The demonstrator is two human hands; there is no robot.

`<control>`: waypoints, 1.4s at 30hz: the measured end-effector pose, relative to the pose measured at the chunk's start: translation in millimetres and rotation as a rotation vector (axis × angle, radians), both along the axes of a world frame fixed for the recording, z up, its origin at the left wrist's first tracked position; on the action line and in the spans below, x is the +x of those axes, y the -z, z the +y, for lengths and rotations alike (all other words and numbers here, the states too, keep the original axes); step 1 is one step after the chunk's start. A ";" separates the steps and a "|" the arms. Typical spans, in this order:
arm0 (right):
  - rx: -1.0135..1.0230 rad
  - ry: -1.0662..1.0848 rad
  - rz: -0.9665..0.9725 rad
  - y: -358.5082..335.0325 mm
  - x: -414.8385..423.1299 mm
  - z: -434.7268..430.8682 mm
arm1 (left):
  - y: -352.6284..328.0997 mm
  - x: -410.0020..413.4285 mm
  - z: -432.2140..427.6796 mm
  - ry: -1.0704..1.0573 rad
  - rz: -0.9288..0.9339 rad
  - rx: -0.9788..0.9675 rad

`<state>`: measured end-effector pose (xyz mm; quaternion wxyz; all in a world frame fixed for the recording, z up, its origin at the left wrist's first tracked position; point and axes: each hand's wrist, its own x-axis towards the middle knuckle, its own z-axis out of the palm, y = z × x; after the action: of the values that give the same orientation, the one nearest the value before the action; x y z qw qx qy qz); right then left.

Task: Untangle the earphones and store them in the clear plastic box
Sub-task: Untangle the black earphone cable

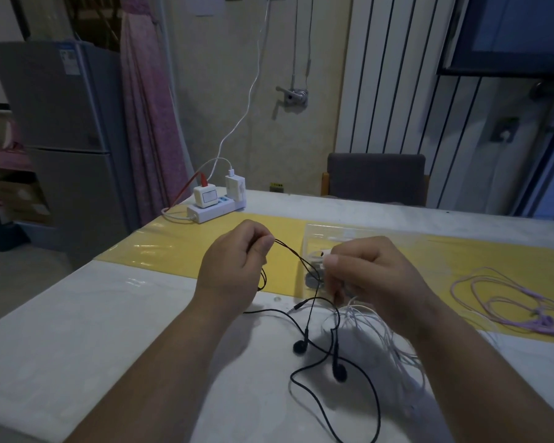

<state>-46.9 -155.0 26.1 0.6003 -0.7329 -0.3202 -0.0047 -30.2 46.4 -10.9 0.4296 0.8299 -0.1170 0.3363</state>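
- Left grip (237, 260) pinches the black earphones (299, 346) cord; right grip (368, 276) pinches the white earphones (362, 311), tangled on the desk (109, 314).
- Ease loops apart, no yanking; clear plastic box (320, 235) sits just behind.

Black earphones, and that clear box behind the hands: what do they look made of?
Black earphones: the thin cable looks like matte, rubbery plastic, since it drapes in loose loops. The buds look foam-covered or matte plastic, but it is hard to tell which. Box: clear and glossy, probably hard plastic. The yellow strip shows through it and its edges catch light.
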 end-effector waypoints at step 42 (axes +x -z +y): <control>0.094 0.465 0.198 16.1 3.7 23.5 | -18.2 -1.5 13.1 0.679 0.543 -1.094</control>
<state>-43.2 -131.6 10.1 0.6451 -0.7548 -0.0821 -0.0855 -31.7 59.4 7.3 0.8811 0.4666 -0.0724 -0.0252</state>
